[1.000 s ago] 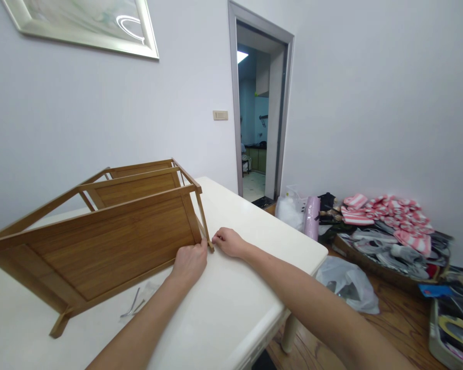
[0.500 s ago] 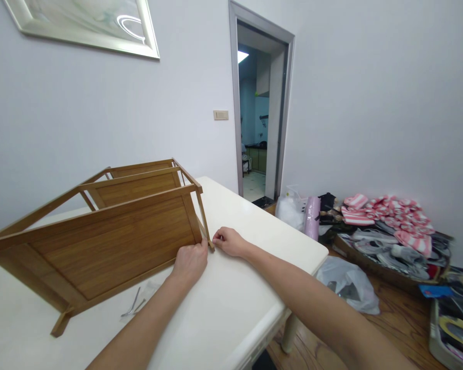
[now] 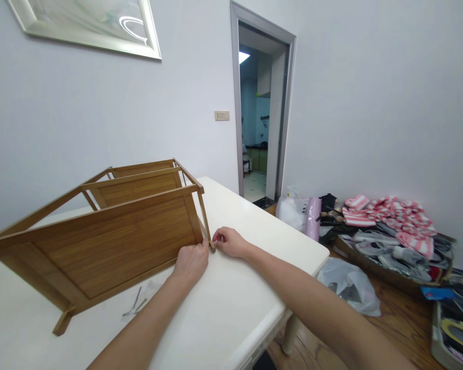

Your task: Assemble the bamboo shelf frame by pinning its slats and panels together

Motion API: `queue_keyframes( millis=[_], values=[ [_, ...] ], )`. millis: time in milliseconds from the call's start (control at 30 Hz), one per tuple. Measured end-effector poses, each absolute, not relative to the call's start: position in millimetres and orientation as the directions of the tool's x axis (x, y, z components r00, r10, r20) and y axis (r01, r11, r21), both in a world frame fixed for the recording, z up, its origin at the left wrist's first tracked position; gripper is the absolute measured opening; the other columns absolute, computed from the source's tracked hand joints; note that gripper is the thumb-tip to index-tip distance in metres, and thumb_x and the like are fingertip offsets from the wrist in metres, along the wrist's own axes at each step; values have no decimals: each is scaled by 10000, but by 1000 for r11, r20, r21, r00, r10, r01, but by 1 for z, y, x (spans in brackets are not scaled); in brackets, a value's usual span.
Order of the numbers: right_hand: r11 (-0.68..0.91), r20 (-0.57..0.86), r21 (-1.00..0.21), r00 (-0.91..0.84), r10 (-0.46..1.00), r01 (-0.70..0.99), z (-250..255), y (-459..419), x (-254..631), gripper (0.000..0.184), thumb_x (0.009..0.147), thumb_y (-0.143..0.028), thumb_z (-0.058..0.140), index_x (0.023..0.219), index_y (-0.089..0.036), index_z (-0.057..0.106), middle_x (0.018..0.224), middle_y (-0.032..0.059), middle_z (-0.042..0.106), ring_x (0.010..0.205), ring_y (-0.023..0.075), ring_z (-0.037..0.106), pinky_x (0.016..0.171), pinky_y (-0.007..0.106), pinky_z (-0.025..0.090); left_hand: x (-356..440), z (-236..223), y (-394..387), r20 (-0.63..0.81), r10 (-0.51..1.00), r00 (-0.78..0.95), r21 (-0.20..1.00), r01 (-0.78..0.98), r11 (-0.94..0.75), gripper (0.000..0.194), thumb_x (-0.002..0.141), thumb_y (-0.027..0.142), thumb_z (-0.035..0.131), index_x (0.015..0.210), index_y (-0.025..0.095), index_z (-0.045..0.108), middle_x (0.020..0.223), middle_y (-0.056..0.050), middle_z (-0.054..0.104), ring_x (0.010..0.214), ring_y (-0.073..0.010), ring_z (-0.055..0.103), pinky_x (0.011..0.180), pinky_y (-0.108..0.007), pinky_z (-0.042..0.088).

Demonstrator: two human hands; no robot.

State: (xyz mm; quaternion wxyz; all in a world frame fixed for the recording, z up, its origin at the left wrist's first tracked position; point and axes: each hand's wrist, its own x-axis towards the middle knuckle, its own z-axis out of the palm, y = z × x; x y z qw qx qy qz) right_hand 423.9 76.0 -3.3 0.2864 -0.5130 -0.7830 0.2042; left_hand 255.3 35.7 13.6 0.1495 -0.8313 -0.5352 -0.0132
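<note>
A brown wooden shelf rack (image 3: 131, 241) lies on its side on a white table (image 3: 250, 303), its panels standing upright. My left hand (image 3: 193, 261) is closed at the rack's lower right corner, thumb or finger pressed beside the short leg end. Just right of that leg end, my right hand (image 3: 229, 241) pinches its fingertips together. Whatever lies between those fingertips is too small to make out. Near my left forearm, a thin metal tool (image 3: 133, 304), perhaps a hex key, rests by a clear plastic bag (image 3: 149, 290).
Beyond the table's right edge, a grey plastic bag (image 3: 349, 285) sits on the wooden floor. A box of shoes (image 3: 393, 257) stands by the wall, with pink striped cloth (image 3: 393, 216) on top. A doorway (image 3: 256, 118) opens behind the table.
Both hands stay at the rack's corner with nearly the same grip. The whole view has shifted very slightly.
</note>
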Motion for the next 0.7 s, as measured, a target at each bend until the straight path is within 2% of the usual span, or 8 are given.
queue_keyframes(
  millis=[67, 200, 300, 467, 567, 700],
  values=[
    [401, 238, -606, -324, 916, 687, -3, 78, 424, 93, 820, -192, 620, 857, -175, 703, 808, 8, 626, 705, 111, 520, 647, 212, 364, 255, 13, 36, 179, 888, 423, -229, 896, -380, 417, 882, 48, 337, 1248, 88, 533, 853, -158, 738, 771, -235, 727, 677, -297, 533],
    [409, 234, -596, -338, 912, 691, -3, 81, 422, 201, 881, -218, 558, 764, -157, 710, 770, 27, 620, 718, 121, 524, 667, 224, 359, 255, 14, 36, 172, 891, 419, -227, 897, -378, 417, 887, 51, 340, 1263, 92, 516, 867, -164, 736, 786, -236, 730, 690, -301, 536],
    [404, 240, -600, -327, 914, 690, -4, 82, 422, 237, 908, -216, 514, 788, -155, 709, 786, 32, 625, 736, 125, 529, 679, 229, 360, 255, 15, 36, 168, 891, 421, -223, 897, -382, 417, 885, 49, 340, 1263, 90, 510, 873, -165, 735, 782, -233, 730, 687, -300, 539],
    [395, 249, -617, -306, 919, 681, -5, 80, 425, 183, 819, -160, 599, 971, -198, 695, 842, 0, 636, 717, 112, 524, 665, 218, 369, 255, 15, 36, 171, 890, 423, -217, 897, -385, 414, 882, 42, 340, 1253, 90, 518, 869, -162, 734, 792, -237, 728, 695, -302, 536],
    [405, 252, -620, -318, 914, 672, -5, 78, 426, 165, 784, -160, 636, 929, -197, 705, 837, -6, 631, 703, 107, 522, 652, 212, 373, 256, 14, 36, 169, 889, 426, -213, 897, -389, 403, 891, 49, 331, 1242, 91, 527, 869, -162, 732, 783, -239, 727, 689, -305, 535],
    [412, 249, -618, -331, 910, 669, -5, 79, 426, 125, 828, -194, 599, 856, -177, 719, 808, 13, 634, 704, 116, 538, 645, 217, 380, 256, 15, 37, 165, 887, 431, -209, 894, -395, 403, 895, 49, 308, 1219, 96, 543, 875, -161, 733, 782, -246, 725, 675, -317, 538]
  ],
)
